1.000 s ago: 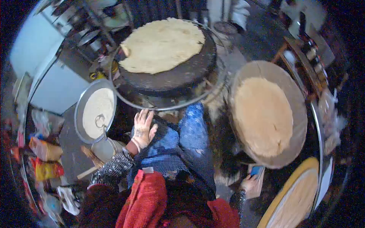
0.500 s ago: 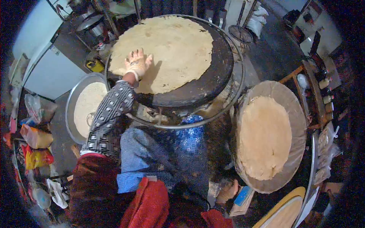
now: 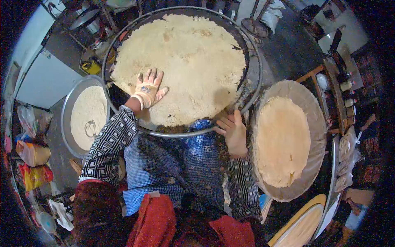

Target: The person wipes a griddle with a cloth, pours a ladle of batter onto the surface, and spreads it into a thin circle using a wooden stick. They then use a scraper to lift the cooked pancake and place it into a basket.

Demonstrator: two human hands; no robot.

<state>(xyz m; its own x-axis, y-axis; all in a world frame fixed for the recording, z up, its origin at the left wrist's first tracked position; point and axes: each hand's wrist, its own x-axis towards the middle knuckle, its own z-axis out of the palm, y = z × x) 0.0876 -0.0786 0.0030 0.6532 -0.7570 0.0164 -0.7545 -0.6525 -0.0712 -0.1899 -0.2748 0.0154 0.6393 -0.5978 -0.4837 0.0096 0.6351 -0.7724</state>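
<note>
A large, thin, pale flatbread (image 3: 193, 61) with ragged edges lies over a round black griddle (image 3: 245, 51), covering most of it. My left hand (image 3: 149, 88), in a whitish work glove stained at the fingertips, presses flat on the near left part of the bread, fingers spread. My bare right hand (image 3: 232, 133) is at the near right, fingers apart and holding nothing, its fingertips close to the metal ring (image 3: 181, 134) around the griddle. At the front, the bread hangs near the ring, above my knees.
Left of the griddle stands a metal basin (image 3: 68, 123) of pale batter or dough with a ring-shaped handle in it. On the right, a round covered tray (image 3: 317, 152) bears another flatbread (image 3: 284, 140). A wooden-edged round board (image 3: 300, 224) leans at lower right. Bags (image 3: 35, 164) lie far left.
The flatbread has shifted toward me over the griddle's front edge, with my left hand lying on it. My right hand has come up from low at my side to the ring.
</note>
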